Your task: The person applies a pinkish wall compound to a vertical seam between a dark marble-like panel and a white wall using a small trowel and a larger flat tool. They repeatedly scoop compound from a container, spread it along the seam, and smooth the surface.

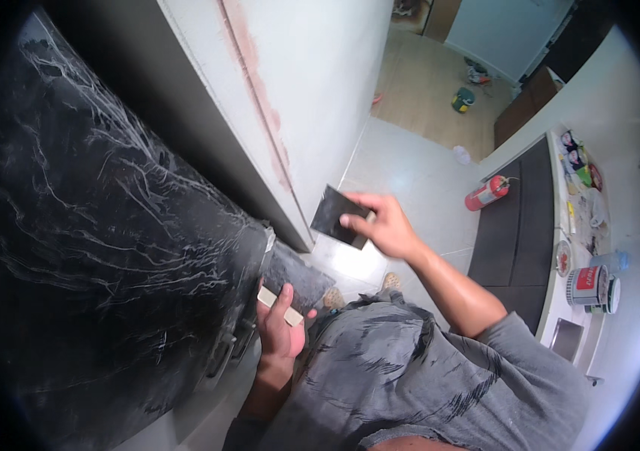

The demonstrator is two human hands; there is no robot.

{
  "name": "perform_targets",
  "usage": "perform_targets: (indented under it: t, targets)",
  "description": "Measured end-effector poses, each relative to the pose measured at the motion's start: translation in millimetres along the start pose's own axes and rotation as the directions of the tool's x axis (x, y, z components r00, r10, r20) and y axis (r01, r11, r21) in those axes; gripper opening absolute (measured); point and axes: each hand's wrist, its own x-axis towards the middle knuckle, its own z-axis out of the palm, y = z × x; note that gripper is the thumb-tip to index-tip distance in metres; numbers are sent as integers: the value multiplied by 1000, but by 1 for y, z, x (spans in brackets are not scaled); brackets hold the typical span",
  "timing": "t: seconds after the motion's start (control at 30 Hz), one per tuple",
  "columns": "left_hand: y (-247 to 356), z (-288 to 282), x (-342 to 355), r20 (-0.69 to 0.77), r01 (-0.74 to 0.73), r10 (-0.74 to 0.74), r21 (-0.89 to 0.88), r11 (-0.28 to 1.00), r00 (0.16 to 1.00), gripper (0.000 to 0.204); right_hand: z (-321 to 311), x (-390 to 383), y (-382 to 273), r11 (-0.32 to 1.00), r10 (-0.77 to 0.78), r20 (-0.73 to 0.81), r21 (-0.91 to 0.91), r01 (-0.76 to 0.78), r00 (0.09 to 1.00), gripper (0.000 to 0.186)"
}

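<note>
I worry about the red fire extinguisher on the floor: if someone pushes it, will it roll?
Probably yes: the fire extinguisher lies on its side on smooth tile floor, and its body looks cylindrical. Likely heavy for its size.

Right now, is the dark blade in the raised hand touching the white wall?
Cannot tell. In the head view the right hand holds the dark scraper blade close by the white wall corner, but its edge overlaps the wall, so neither gap nor contact shows.

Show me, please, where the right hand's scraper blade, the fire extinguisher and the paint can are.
scraper blade [336,215], head view, on the flat dark face of the blade.
fire extinguisher [485,194], head view, on the middle of its red body.
paint can [587,286], head view, on its side wall.
</note>
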Motion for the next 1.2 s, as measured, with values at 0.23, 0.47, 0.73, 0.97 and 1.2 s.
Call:
perform_targets:
  t: [0.23, 0.47, 0.73, 0.97, 1.2]
  targets:
    - [-8, 94, 16, 327, 12, 25, -111, 994, 945, 37, -13, -85, -28, 795, -581, -224, -361, 488, 782, 58]
    - [-41, 133, 15, 418, -185, 176, -21, 983, 891, 42, -114, -120, 0, 974, -128, -424, -225, 33, 897, 44]
    - [-99, 189, 11, 212, -581, 541, 296, 758, 814, 40, -195, -163, 12, 703, 253, -26, 692, -165, 967, 35]
    - [-151, 267, -15, 185, -515, 513, -42, 856, 838, 40, -269, -186, 37, 935, -294, -535, -332, 123, 792, 27]
    - [-196, 345, -47, 222, -35, 82, -208, 977, 972, 31, -267, -199, 47, 561, -827, -343, -540, 627, 445, 43]
